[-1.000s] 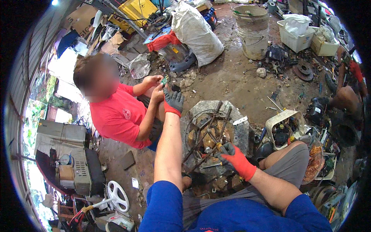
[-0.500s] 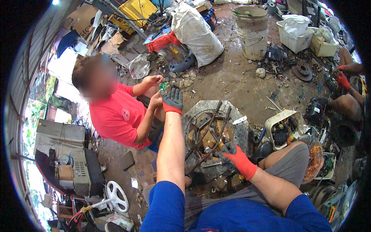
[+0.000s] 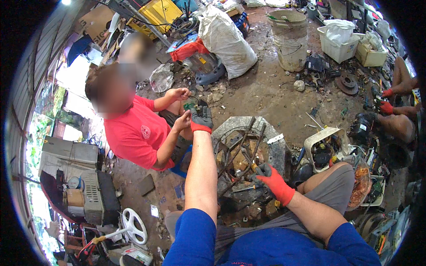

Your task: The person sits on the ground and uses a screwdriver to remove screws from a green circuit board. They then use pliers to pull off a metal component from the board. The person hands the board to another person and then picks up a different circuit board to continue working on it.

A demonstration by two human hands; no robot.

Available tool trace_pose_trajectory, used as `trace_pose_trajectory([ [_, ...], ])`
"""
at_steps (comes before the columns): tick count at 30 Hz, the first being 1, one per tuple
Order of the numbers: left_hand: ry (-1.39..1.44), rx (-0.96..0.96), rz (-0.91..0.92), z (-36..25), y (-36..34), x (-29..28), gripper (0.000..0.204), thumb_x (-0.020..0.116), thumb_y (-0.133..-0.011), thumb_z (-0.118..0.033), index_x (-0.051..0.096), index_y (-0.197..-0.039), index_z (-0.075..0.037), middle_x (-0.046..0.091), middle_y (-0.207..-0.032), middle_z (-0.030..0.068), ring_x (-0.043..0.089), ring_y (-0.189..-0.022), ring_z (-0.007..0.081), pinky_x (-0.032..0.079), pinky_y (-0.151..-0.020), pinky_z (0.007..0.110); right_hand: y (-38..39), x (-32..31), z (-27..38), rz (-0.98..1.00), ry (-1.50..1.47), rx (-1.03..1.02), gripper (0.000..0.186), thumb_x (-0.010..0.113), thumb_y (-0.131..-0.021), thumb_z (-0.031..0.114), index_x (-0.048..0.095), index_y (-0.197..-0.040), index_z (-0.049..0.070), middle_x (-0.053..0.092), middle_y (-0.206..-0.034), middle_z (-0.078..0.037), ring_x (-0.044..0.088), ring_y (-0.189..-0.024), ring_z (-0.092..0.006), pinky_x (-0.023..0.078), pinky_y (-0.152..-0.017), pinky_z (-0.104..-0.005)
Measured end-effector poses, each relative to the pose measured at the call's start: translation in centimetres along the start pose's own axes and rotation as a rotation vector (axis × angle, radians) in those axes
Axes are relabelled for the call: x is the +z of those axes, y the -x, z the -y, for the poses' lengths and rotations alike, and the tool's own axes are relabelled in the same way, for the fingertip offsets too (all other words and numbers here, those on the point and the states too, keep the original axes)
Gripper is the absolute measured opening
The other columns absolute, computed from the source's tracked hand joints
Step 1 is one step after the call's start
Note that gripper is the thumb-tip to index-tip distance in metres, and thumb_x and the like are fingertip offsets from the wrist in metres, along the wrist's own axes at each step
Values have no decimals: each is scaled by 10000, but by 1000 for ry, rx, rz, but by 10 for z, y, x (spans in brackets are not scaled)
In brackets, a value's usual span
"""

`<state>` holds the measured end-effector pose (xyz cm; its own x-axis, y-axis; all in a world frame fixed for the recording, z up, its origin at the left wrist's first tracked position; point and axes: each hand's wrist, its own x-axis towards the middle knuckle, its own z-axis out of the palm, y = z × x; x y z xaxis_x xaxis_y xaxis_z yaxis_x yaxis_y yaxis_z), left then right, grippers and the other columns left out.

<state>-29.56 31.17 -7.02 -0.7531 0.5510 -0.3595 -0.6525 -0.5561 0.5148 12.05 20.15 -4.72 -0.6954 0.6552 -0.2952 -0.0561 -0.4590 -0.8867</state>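
Observation:
My left hand (image 3: 202, 119), in a grey and red glove, reaches forward with its fingers stretched out. Beside its fingertips is a small green circuit board (image 3: 190, 107), close to the lower hand (image 3: 183, 121) of a person in a red shirt. That person's other hand (image 3: 179, 94) is raised just beyond. My right hand (image 3: 275, 181), gloved the same way, is closed around a screwdriver (image 3: 245, 189) whose shaft points left. Under it stands a heavy, grimy octagonal metal block (image 3: 278, 153) with rusty bars (image 3: 242, 148) lying across it.
Right of the block are a cream basket of dark parts (image 3: 326, 136) and a clear bowl of copper-coloured bits (image 3: 360, 188). A large bucket (image 3: 289, 42) and a white sack (image 3: 226, 42) stand farther off. Another person's red-gloved hand (image 3: 386, 107) works at far right.
My left hand has shifted slightly right and lower, and the circuit board has tilted and looks darker. The co-worker's two hands have moved farther apart. My right hand stays in place.

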Motion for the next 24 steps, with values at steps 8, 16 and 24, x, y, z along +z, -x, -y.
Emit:
trace_pose_trajectory([
  [8,145,-108,223,-23,34,-27,174,729,-857,-249,670,-966,-127,712,-902,47,693,-818,276,592,-809,485,5,7,5,6,33,104,625,736,-865,143,446,-1399,-7,585,-1298,-94,555,-1139,-171,432,-993,-313],
  [16,-292,-258,339,-53,175,-29,129,673,-924,-267,676,-996,-161,716,-991,14,670,-912,208,548,-851,419,-1,-1,3,46,31,-55,571,748,-855,180,485,-1334,11,605,-1288,-101,547,-1174,-165,444,-1004,-323],
  [24,-858,-200,480,-133,376,-29,431,630,-927,-185,552,-1331,-59,662,-1121,43,643,-959,156,540,-839,345,42,-5,41,443,-222,50,508,676,-874,81,495,-1346,36,609,-1300,-104,590,-1174,-206,475,-988,-350],
])
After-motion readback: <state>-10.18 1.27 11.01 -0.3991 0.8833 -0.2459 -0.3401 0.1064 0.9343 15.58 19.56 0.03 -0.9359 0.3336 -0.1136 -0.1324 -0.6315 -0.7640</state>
